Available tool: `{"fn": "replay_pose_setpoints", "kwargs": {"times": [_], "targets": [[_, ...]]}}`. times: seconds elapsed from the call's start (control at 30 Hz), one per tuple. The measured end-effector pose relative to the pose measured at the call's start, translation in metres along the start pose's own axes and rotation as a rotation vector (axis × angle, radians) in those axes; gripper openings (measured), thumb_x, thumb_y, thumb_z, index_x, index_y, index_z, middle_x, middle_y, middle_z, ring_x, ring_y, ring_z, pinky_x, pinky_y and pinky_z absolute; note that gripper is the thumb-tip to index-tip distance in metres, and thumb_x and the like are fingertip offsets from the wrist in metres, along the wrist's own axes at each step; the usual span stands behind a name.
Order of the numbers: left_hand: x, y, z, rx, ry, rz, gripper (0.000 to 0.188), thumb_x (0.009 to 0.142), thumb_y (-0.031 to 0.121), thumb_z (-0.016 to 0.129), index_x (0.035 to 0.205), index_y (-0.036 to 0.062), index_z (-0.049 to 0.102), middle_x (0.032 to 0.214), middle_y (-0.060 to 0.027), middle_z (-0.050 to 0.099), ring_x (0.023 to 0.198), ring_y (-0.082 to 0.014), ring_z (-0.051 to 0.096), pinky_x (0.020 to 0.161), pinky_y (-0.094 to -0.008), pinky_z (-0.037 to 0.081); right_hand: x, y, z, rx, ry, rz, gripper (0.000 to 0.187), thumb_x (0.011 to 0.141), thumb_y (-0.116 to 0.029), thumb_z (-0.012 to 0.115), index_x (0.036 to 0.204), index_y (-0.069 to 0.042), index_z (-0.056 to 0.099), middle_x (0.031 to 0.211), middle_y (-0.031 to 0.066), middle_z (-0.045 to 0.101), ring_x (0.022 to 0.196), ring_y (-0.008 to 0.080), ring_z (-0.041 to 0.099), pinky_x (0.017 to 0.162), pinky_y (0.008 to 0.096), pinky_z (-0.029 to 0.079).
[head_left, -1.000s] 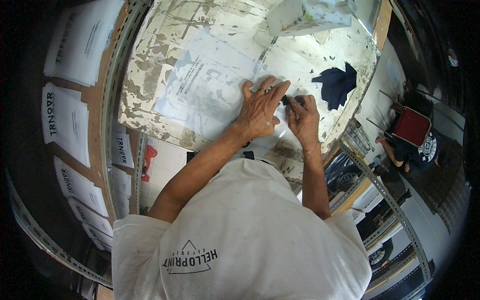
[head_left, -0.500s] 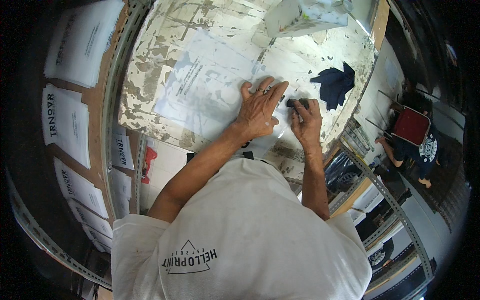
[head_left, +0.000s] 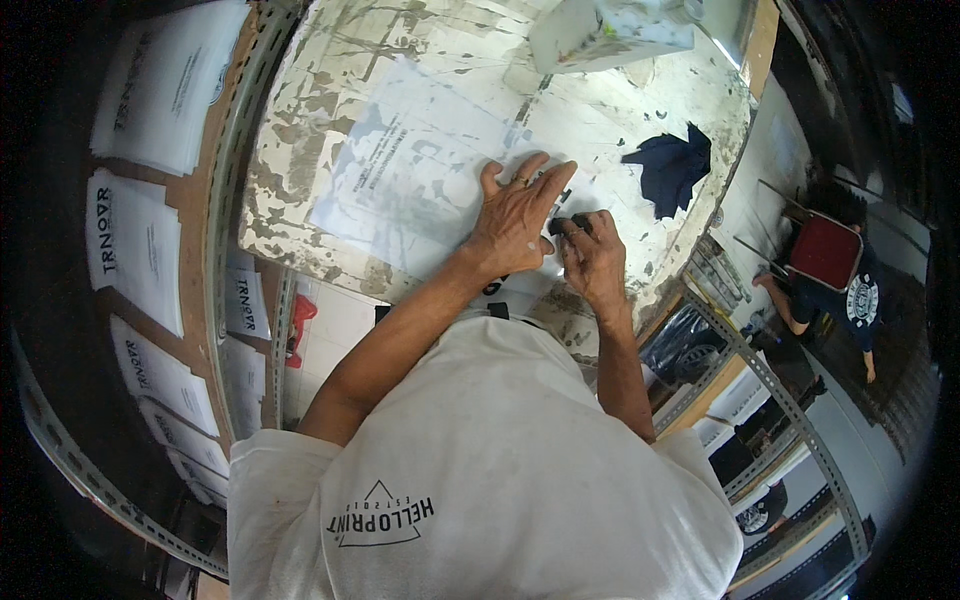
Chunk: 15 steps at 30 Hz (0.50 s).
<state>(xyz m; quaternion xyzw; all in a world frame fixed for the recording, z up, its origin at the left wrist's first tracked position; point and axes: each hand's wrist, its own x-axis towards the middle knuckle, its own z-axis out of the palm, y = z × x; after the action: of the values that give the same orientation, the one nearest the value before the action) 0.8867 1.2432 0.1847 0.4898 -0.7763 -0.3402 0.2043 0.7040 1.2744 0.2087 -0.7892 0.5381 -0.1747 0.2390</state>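
Note:
A thin, translucent plastic sheet [head_left: 420, 180] with small dark print lies on the paint-worn table [head_left: 320, 120]. My left hand [head_left: 512, 222] presses on it, fingers spread and a ring on one of them. Close to its right, my right hand [head_left: 598, 262] pinches a small dark wad of cloth [head_left: 567, 225] against the sheet's right part, by some black print. The left hand partly covers that print. A crumpled navy cloth [head_left: 676, 172] lies farther right on the table, touched by neither hand.
A stained, whitish plastic container [head_left: 612, 42] stands at the table's far side. Metal shelves with stacked printed sheets [head_left: 135, 255] rise on the left. Another metal rack [head_left: 770, 375] is at the lower right. Beyond it, a person in dark clothes [head_left: 835, 295] is beside a red-seated stool [head_left: 826, 252].
My right hand has moved left with the dark cloth wad, closer to my left hand. The left hand stays in place. The other person's arm has shifted.

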Motion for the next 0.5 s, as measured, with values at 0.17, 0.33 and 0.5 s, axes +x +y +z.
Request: {"fn": "replay_pose_setpoints", "kwargs": {"times": [0.17,0.33,0.5], "targets": [[0.0003,-0.0001,0.0002,-0.013,-0.019,-0.016,0.11,0.06,0.011,0.085,0.156,0.0111,0.032,0.149,-0.0101,0.054,0.147,-0.029,0.036,0.108,-0.0581,0.018,0.0,0.0008,0.0048,0.009,-0.016,-0.005,0.032,0.071,0.002,0.071,0.103,0.003,0.072,0.097,0.0162,0.062,0.09,0.035,0.059,0.072,0.0437,0.052],[0.001,0.0002,-0.001,-0.007,-0.034,-0.019,0.109,0.06,0.01,0.084,0.156,0.011,0.032,0.149,-0.0101,0.054,0.147,-0.0294,0.036,0.108,-0.0585,0.018,0.0017,0.0006,0.0039,-0.011,-0.022,-0.013,0.033,0.071,0.001,0.072,0.104,0.003,0.072,0.096,0.0153,0.061,0.091,0.0342,0.059,0.073,0.0432,0.053],[0.0004,-0.0009,0.0003,-0.018,-0.026,-0.015,0.109,0.06,0.01,0.084,0.156,0.011,0.032,0.148,-0.0104,0.054,0.147,-0.0297,0.036,0.108,-0.0585,0.017,0.0014,-0.0006,0.0052,-0.023,-0.016,0.002,0.032,0.072,0.0,0.072,0.104,0.003,0.073,0.097,0.015,0.061,0.09,0.0343,0.058,0.074,0.0427,0.053]]}}
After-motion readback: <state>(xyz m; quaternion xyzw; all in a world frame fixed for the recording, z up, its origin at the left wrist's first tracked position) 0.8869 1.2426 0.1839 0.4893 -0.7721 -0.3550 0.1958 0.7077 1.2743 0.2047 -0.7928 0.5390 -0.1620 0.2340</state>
